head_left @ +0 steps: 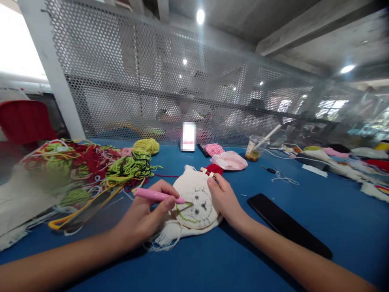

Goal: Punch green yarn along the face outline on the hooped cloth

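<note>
Pinched in my left hand [154, 211] is a pink punch needle [152, 194], its thin metal tip over the cloth at the drawing's left side. White cloth [190, 184] is stretched in a round hoop and bears a dark dotted drawing. A line of light green yarn [186, 219] curves along the drawing's lower left. My right hand [225, 198] is closed on the hoop's upper right edge, near its screw [208, 172]. Loose fringed cloth shows under the hoop.
Tangled yarn [129, 167] and yellow-handled scissors [88, 207] lie left. Behind the hoop are pink yarn [214, 149], a pink pouch [231, 160] and a cup [253, 149]. A black case [288, 225] lies right. A perforated metal screen [121, 73] stands behind the blue table [206, 263].
</note>
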